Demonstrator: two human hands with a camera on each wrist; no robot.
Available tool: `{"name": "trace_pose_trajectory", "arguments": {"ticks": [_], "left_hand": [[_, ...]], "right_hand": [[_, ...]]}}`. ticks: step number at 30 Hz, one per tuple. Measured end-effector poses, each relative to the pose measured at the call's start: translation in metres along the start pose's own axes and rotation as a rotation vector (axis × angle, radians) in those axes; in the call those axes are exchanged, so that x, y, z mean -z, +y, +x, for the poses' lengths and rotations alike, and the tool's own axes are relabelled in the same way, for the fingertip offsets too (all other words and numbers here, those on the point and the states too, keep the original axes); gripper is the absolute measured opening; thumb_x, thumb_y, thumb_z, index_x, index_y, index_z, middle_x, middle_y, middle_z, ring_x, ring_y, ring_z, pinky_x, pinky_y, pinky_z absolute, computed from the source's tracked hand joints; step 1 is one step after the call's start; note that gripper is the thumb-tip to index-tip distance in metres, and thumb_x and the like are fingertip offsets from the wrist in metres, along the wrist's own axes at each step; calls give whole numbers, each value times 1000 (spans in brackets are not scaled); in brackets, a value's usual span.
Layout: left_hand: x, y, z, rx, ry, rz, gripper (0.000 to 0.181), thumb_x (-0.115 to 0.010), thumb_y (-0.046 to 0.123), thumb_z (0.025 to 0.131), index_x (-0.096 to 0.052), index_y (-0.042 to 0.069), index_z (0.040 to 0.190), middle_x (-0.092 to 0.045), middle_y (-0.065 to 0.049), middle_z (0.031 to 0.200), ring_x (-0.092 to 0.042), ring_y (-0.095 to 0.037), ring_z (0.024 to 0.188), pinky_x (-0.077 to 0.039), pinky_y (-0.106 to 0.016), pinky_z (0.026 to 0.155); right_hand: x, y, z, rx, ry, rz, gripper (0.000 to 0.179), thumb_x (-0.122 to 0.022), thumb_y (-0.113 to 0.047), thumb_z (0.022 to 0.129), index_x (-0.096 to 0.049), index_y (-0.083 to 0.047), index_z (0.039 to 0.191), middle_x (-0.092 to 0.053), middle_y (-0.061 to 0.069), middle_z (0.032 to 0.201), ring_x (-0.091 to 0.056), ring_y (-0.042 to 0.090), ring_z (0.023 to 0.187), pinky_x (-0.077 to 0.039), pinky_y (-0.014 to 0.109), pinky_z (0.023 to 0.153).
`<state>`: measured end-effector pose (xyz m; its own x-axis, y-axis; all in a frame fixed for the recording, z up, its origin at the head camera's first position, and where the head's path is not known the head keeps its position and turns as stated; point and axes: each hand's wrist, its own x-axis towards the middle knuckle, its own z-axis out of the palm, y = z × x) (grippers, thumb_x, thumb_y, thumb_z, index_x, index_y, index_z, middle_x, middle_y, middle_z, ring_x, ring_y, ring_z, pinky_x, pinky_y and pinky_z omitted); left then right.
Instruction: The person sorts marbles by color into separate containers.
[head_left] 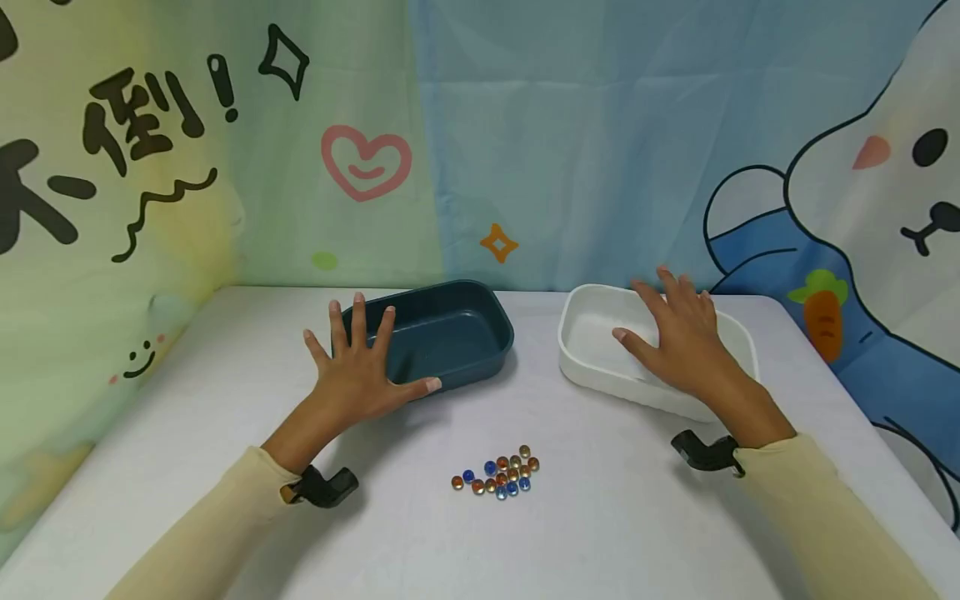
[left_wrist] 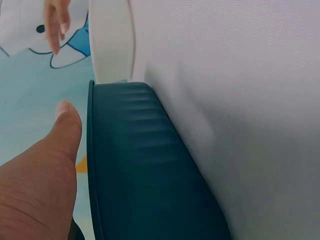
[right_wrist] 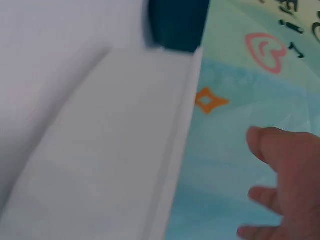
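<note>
My left hand [head_left: 352, 379], fingers spread, is over the near left side of a dark teal rectangular tub [head_left: 465, 354]. In the left wrist view its thumb [left_wrist: 65, 130] stands apart from the tub's rim [left_wrist: 91, 150]. To the right, my right hand [head_left: 682, 342] hovers above a white rectangular tub [head_left: 592, 321] with fingers extended, holding nothing. The right wrist view shows that thumb [right_wrist: 275, 145] clear of the white tub's wall [right_wrist: 115, 135]. Between the hands and nearer me lies a loose cluster of glass marbles [head_left: 502, 479], amber, blue and clear.
A white cloth covers the table [head_left: 600, 517]. Behind it hangs a printed curtain [head_left: 562, 167] with a rabbit and a heart. Black camera mounts are strapped to the left wrist [head_left: 322, 487] and right wrist [head_left: 705, 452]. The two tubs stand apart at the back.
</note>
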<state>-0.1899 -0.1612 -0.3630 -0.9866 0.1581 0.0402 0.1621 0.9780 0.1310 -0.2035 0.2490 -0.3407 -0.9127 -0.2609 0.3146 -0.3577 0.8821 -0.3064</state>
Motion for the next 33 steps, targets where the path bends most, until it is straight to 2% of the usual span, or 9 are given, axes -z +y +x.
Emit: {"name": "trace_pose_trajectory", "arguments": {"ticks": [4,7,9,11,15,19,22,29,33], "left_hand": [[2,-4,-3,-5,30,-15,126,-42,94,67,-7,14,158,18,-20,158,32,-40,136,17,-71,99],[3,-8,-4,-6,61,-44,124,-47,90,69,-9,12,158,15,-22,158,29,-40,138,14,-72,101],[2,-11,-5,-4,79,-68,123,-51,88,70,-10,11,157,15,-23,158,28,-40,139,12,-72,101],[0,-13,-6,0,85,-83,122,-53,85,71,-10,10,157,15,-23,158,27,-41,139,10,-72,102],[-4,-17,-9,21,71,-89,120,-54,83,73,-12,8,157,14,-25,157,23,-44,140,5,-73,103],[-8,-19,-12,56,50,-101,121,-52,85,73,-12,8,157,13,-28,157,18,-48,140,-2,-73,104],[-10,-20,-13,78,40,-130,122,-52,85,73,-10,7,157,14,-30,155,14,-49,141,-6,-74,104],[-11,-21,-15,99,24,-230,127,-54,84,72,-8,0,155,13,-30,155,-11,-55,139,-32,-68,98],[-13,-22,-15,110,11,-252,129,-54,85,71,-9,-4,154,11,-30,156,-18,-55,137,-37,-65,97]], "right_hand": [[-2,-11,-6,79,124,170,55,-71,-22,90,-52,-2,138,-40,24,146,-34,46,134,-26,65,104],[-7,-18,-10,139,211,248,49,-75,-14,87,-59,-3,131,-54,16,136,-51,35,123,-44,53,96],[-12,-23,-12,190,250,296,43,-77,-7,84,-64,-3,125,-62,11,126,-59,27,112,-50,40,91],[-16,-30,-15,227,239,345,37,-77,-4,83,-67,-4,119,-66,6,116,-63,20,100,-51,29,85],[-24,-44,-24,277,97,477,24,-75,-3,85,-72,-8,108,-69,-3,102,-63,11,85,-51,21,75],[-31,-56,-35,293,-88,602,18,-74,-7,87,-74,-17,102,-69,-9,95,-60,10,80,-52,25,70],[-37,-65,-42,295,-192,669,16,-73,-11,89,-74,-19,102,-70,-7,93,-61,11,80,-52,27,69],[-55,-74,-53,262,-466,738,18,-71,-16,91,-74,-10,107,-72,-1,100,-64,11,86,-53,28,74],[-61,-74,-57,243,-607,763,17,-71,-17,91,-75,-11,106,-71,-3,101,-65,11,86,-54,28,76]]}}
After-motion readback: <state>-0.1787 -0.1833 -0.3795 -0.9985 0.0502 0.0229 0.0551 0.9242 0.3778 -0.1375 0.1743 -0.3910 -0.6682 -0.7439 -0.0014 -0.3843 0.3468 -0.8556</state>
